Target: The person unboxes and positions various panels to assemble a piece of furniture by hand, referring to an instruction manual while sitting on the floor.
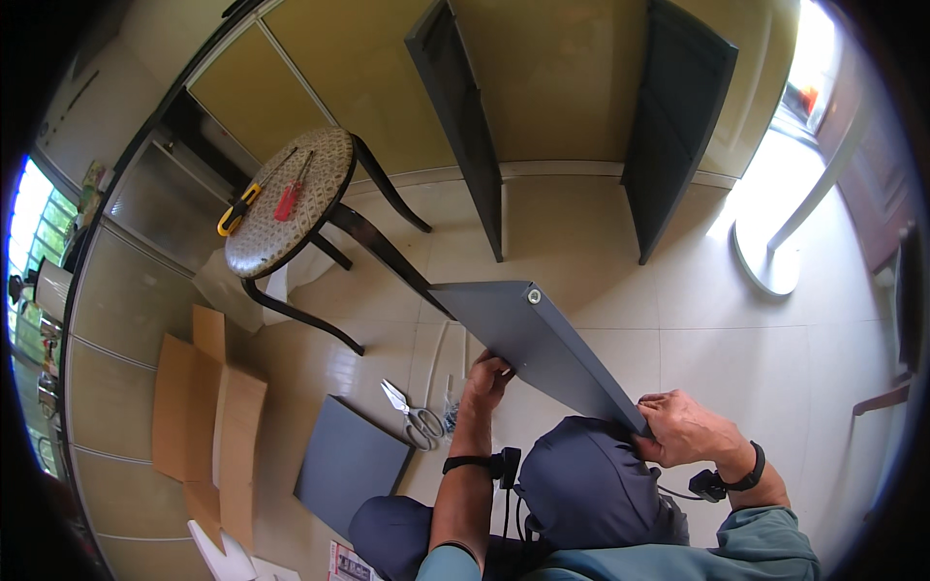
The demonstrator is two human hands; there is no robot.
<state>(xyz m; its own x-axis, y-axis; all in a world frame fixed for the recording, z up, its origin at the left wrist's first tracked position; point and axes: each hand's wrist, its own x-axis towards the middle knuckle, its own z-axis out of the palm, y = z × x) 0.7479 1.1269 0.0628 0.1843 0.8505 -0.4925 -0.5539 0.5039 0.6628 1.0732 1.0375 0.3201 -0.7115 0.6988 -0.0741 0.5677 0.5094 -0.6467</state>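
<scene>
From the head view, a dark grey panel (533, 349) runs across mid-frame, resting on the person's knee. The left hand (487, 376) clasps its lower edge; the right hand (683, 426) grasps the near end. I'd keep both holds firm so it doesn't twist. On the tiled floor (601, 252) lie scissors (412, 414) and flattened cardboard (208, 416) at lower left; a stool (291, 198) at upper left carries two tools.

Panel (528, 344) slants up from the knee (591, 484), hands (489, 373) (683, 426) at either side; scissors (415, 416) on floor (601, 252) left; stool (286, 198) behind-left, probably screwdrivers (262, 198) on it.
</scene>
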